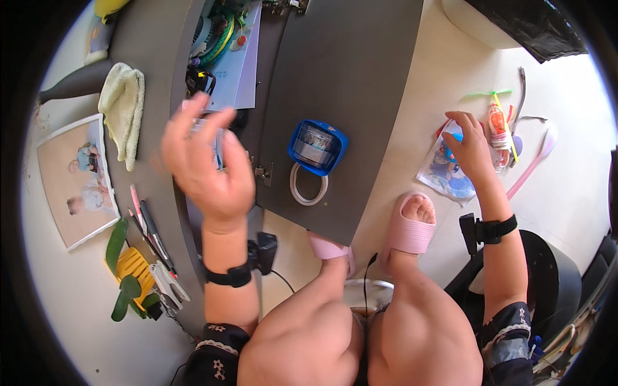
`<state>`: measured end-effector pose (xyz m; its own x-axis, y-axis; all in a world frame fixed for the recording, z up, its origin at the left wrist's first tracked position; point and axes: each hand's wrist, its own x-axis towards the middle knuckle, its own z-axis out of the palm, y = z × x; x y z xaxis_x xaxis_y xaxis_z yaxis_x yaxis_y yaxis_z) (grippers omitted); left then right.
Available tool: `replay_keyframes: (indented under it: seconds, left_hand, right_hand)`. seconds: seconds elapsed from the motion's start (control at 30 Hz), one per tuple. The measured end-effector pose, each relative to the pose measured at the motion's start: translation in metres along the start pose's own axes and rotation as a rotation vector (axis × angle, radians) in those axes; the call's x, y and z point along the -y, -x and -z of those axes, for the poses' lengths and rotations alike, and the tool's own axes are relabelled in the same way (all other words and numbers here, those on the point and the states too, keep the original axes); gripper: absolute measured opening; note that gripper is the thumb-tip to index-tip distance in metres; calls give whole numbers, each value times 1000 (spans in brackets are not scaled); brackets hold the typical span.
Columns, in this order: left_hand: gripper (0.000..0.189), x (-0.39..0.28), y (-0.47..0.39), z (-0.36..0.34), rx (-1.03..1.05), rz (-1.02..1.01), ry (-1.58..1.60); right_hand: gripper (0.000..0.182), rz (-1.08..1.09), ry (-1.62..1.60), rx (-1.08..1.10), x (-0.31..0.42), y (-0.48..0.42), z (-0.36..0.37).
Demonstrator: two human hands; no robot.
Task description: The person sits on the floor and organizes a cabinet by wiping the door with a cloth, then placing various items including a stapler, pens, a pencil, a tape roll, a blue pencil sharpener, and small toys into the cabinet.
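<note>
My left hand (207,159), slightly blurred, is held up before the open cabinet (181,72), fingers apart and nothing visible in it. My right hand (469,144) hovers over or touches a clear printed plastic packet (437,166) on the floor; I cannot tell which. Its thumb and fingers are spread. Between my hands, the grey cabinet door (347,72) stands swung out. On it are a blue container (344,144) with clear contents and a roll of tape (292,186). Inside the cabinet lie a green coil (227,43) and pale folders (239,82).
An orange corded item (497,120), a grey cable (520,91) and a pink-handled spoon (524,176) lie on the floor at right. On the cabinet top are a folded cloth (124,111), a framed photo (77,183) and pens (153,231). My slippers (410,236) are below.
</note>
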<state>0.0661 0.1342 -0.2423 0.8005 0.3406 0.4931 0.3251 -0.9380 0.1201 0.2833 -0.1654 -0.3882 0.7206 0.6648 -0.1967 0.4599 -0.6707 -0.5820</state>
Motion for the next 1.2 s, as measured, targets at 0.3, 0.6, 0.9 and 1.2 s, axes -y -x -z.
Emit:
replay_keyframes:
  seconds: [0.3, 0.6, 0.9, 1.2]
  left_hand:
    - [35, 43, 62, -103, 198, 1308, 1108]
    - [42, 99, 47, -153, -262, 1959, 1990]
    - [31, 125, 60, -132, -263, 1686, 1977]
    - [27, 145, 44, -76, -451, 1501, 1762]
  right_hand:
    - [32, 200, -146, 129, 61, -11, -15]
    - [34, 263, -93, 196, 58, -1, -37]
    - [33, 263, -78, 210, 48, 0, -42]
    - [32, 232, -57, 155, 46, -10, -41]
